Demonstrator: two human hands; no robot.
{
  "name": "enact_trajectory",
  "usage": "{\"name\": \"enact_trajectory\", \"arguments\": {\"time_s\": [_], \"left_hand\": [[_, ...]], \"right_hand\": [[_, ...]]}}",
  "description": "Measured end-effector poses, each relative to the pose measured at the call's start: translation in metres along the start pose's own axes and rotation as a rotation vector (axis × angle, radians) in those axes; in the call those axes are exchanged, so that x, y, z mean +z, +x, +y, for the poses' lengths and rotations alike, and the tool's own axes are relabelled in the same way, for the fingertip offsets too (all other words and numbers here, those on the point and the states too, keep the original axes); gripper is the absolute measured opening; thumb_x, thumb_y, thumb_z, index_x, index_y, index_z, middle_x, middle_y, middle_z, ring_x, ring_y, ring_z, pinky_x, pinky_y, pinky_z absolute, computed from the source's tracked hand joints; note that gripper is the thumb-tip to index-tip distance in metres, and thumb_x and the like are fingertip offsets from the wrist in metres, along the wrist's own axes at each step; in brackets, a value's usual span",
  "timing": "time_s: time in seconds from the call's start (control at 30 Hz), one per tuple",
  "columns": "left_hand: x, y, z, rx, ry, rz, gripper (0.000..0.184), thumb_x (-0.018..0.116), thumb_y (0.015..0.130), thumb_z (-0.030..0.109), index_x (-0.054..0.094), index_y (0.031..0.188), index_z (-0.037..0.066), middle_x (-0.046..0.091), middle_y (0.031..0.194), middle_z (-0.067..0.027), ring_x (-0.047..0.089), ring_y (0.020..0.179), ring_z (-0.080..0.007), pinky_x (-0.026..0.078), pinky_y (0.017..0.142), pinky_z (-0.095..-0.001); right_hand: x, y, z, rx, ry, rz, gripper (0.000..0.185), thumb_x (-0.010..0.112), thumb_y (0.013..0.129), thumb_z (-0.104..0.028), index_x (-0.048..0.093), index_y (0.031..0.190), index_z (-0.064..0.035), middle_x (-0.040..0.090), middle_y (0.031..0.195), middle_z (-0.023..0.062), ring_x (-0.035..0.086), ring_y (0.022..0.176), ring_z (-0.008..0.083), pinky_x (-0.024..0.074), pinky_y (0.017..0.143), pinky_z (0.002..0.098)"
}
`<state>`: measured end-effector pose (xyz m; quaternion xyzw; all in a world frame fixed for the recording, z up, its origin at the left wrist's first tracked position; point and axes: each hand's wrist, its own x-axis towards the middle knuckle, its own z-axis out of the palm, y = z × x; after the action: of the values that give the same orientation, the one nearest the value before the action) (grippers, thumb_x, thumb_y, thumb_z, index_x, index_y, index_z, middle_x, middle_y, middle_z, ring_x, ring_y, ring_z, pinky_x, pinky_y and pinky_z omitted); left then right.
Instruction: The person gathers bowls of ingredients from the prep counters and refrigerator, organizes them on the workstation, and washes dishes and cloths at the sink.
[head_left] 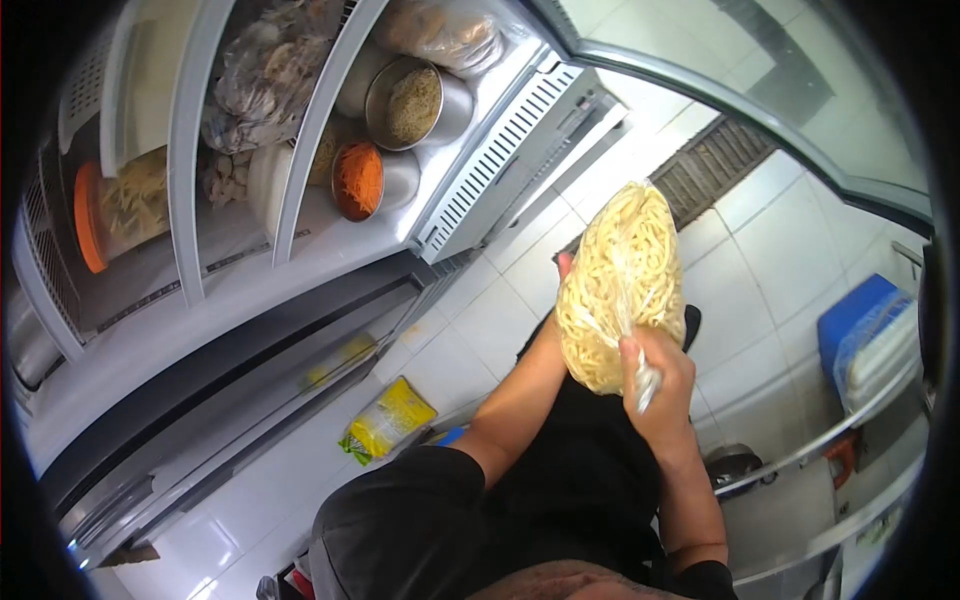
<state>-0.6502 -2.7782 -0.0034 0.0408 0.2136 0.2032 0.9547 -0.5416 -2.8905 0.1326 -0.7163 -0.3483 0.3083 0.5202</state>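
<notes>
A clear plastic bag of noodles (622, 270), thick and pale yellow, is held up in front of my body. My left hand (565, 268) supports the bag from its left side and from beneath. Only the thumb tip shows at the edge; the other fingers are hidden behind the noodles. My right hand (660, 378) is closed around the gathered, twisted neck of the bag, and a short plastic tail (648, 388) sticks out below the grip.
An open fridge (340, 235) at upper left holds a metal pot of shredded food (415, 105), a container of shredded carrot (360, 180) and bagged food (275, 75). Its glass door (740, 100) swings at upper right. A yellow packet (390, 418) lies low on the left; a blue box (860, 325) stands right.
</notes>
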Motion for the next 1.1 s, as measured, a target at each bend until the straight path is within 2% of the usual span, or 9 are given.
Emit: {"name": "enact_trajectory", "arguments": {"time_s": [0.1,0.17,0.27,0.33,0.4,0.53,0.83,0.97,1.1], "left_hand": [[-0.025,0.0,0.003,0.064,-0.041,0.036,0.114,0.051,0.078,0.088,0.028,0.159,0.012,0.04,0.157,-0.0169,0.045,0.14,-0.036,0.036,0.118,-0.0516],[-0.025,-0.009,0.004,0.088,-0.034,0.13,0.113,0.05,0.079,0.088,0.028,0.159,0.011,0.041,0.157,-0.0168,0.046,0.14,-0.0361,0.037,0.117,-0.0519],[-0.022,-0.016,0.003,0.059,-0.082,0.149,0.102,0.052,0.086,0.08,0.034,0.157,0.01,0.044,0.155,-0.0169,0.047,0.138,-0.0363,0.038,0.116,-0.0527],[-0.038,-0.018,0.012,-0.001,-0.148,0.078,0.092,0.057,0.089,0.067,0.036,0.155,0.006,0.047,0.152,-0.0186,0.05,0.136,-0.0363,0.04,0.115,-0.0516],[-0.023,-0.012,0.031,-0.098,-0.287,-0.055,0.082,0.065,0.093,0.048,0.037,0.152,0.0,0.05,0.148,-0.0214,0.053,0.132,-0.0361,0.043,0.113,-0.0491],[0.013,-0.033,0.132,-0.06,0.263,0.157,0.07,0.063,0.095,0.038,0.042,0.149,-0.001,0.056,0.141,-0.0203,0.059,0.126,-0.0296,0.048,0.107,-0.0424],[0.052,-0.058,0.359,0.49,0.615,0.267,0.059,0.043,0.107,0.039,0.04,0.149,-0.003,0.055,0.144,-0.0171,0.056,0.13,-0.0261,0.046,0.109,-0.0386],[0.023,-0.068,0.387,0.63,0.807,0.321,0.073,0.066,0.091,0.022,0.034,0.152,-0.003,0.047,0.149,-0.0154,0.047,0.136,-0.0285,0.034,0.115,-0.0414],[-0.004,-0.06,0.395,0.87,0.638,0.325,0.039,0.063,0.089,-0.005,0.061,0.127,0.004,0.065,0.122,-0.008,0.058,0.12,-0.0206,0.04,0.11,-0.0358]], "right_hand": [[0.005,-0.009,0.028,-0.251,-0.239,0.068,0.026,0.076,0.088,-0.017,0.067,0.107,-0.0024,0.063,0.092,0.0114,0.062,0.078,0.0259,0.0488,0.069,0.0393],[0.007,-0.009,0.047,-0.154,-0.375,0.187,0.047,0.077,0.087,-0.02,0.059,0.125,-0.0004,0.063,0.111,0.0143,0.062,0.097,0.0303,0.0485,0.086,0.0406],[0.008,0.005,0.059,0.224,-0.003,0.219,0.085,0.085,0.079,-0.026,0.039,0.146,-0.0003,0.056,0.134,0.0165,0.058,0.118,0.0277,0.0461,0.102,0.0388],[0.015,-0.027,0.104,0.743,0.696,0.074,0.086,0.083,0.081,-0.025,0.035,0.149,0.0,0.055,0.138,0.0153,0.057,0.121,0.0255,0.0457,0.104,0.0382],[0.023,-0.023,0.108,0.823,0.632,-0.03,0.073,0.081,0.085,-0.024,0.045,0.143,0.0014,0.062,0.128,0.0118,0.06,0.116,0.0205,0.0488,0.1,0.0355],[0.064,0.04,0.073,0.891,0.643,-0.237,0.051,0.078,0.089,-0.022,0.059,0.131,0.0001,0.07,0.115,0.0088,0.065,0.104,0.017,0.0523,0.092,0.0333],[0.242,0.248,-0.03,0.375,0.748,-0.493,0.048,0.076,0.089,-0.019,0.061,0.129,0.0037,0.068,0.12,0.011,0.065,0.105,0.0168,0.0533,0.09,0.0328],[0.305,0.317,-0.044,0.243,0.926,-0.452,0.041,0.073,0.089,-0.011,0.061,0.125,0.0028,0.067,0.117,0.0112,0.066,0.102,0.0184,0.0544,0.089,0.0338],[0.381,0.399,-0.001,0.308,1.059,-0.45,0.026,0.059,0.095,-0.004,0.06,0.121,0.0006,0.064,0.116,0.0104,0.063,0.108,0.0189,0.0547,0.088,0.0359]]}}
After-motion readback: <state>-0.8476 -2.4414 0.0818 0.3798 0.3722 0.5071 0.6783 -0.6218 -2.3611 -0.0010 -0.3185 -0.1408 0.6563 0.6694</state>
